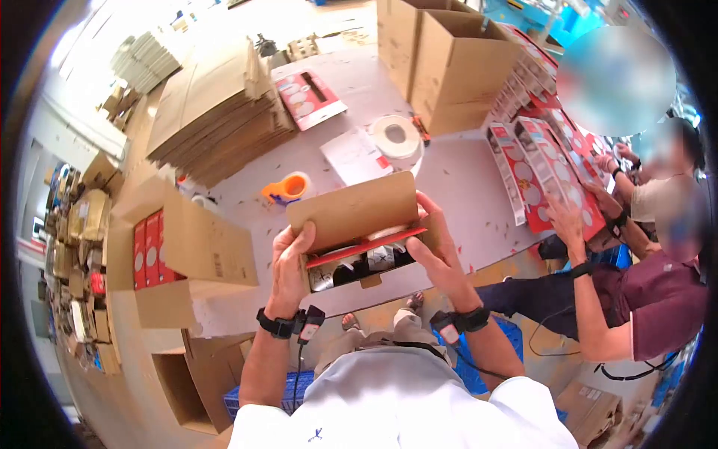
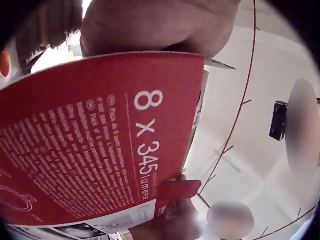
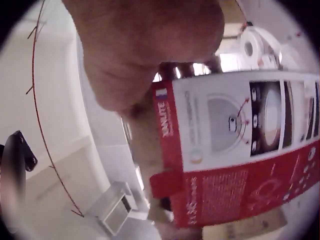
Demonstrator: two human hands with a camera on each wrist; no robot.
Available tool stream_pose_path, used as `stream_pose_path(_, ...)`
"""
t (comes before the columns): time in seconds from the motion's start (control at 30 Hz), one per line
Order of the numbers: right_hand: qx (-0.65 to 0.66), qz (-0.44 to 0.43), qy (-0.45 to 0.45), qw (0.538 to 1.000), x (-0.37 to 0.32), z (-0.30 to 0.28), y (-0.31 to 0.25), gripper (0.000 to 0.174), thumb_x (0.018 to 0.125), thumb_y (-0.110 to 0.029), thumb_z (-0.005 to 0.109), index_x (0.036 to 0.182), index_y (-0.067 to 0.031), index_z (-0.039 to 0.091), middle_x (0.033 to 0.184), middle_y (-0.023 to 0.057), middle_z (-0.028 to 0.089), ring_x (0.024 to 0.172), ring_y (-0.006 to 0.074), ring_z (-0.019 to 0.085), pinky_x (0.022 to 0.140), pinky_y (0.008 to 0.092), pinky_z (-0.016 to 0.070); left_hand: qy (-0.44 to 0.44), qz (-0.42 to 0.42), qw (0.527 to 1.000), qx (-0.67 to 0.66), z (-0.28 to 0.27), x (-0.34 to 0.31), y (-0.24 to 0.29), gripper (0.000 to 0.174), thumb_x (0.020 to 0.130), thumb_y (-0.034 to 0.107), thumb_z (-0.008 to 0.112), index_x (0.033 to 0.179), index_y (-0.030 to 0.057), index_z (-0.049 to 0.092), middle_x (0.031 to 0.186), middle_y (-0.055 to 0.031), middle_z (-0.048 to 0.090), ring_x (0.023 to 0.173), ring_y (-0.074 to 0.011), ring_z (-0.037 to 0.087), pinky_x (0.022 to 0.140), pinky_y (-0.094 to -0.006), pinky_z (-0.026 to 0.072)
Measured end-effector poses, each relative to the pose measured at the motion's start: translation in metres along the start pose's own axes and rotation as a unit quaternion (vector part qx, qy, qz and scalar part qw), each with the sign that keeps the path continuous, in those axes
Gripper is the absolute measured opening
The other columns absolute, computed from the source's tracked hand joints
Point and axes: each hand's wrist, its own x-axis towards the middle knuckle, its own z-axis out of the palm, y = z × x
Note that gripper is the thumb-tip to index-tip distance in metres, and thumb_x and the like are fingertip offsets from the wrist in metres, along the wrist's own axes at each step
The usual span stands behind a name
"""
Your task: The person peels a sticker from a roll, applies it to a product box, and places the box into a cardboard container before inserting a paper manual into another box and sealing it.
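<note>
Both hands hold a red and white printed carton [image 1: 357, 213], its brown inner flap raised and its top open. Silver and black packed items [image 1: 366, 260] show inside. My left hand [image 1: 288, 266] grips the carton's left end, thumb over the flap's edge. At the opposite end, my right hand [image 1: 443, 262] holds on, its thumb beside the opening near a red strip. The left wrist view shows the printed red side [image 2: 75, 145] reading "8 x 345 lumens". A panel with lamp pictures [image 3: 225, 130] fills much of the right wrist view.
Flattened cardboard [image 1: 217, 112] is stacked at the back left. An orange tape dispenser [image 1: 290, 187] and a white label roll [image 1: 396, 136] lie on the table [image 1: 464, 179]. An open carton [image 1: 202, 247] holds red boxes at left. At right, people handle more red boxes [image 1: 550, 179].
</note>
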Motion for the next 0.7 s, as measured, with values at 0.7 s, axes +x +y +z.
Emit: stream_pose_path(0.7, -0.431, -0.273, -0.097, 0.854, -0.004, 0.149, -0.043, 0.043, 0.088, -0.020, 0.082, 0.122, 0.0010, 0.066, 0.111, 0.0148, 0.071, 0.110, 0.0311, 0.065, 0.098, 0.0422, 0.0527, 0.079, 0.174, 0.972, 0.134, -0.077, -0.046, -0.014, 0.056, 0.093, -0.004, 0.053, 0.148, 0.0024, 0.046, 0.141, -0.0089, 0.056, 0.131, -0.0169, 0.054, 0.113, -0.0349, 0.0438)
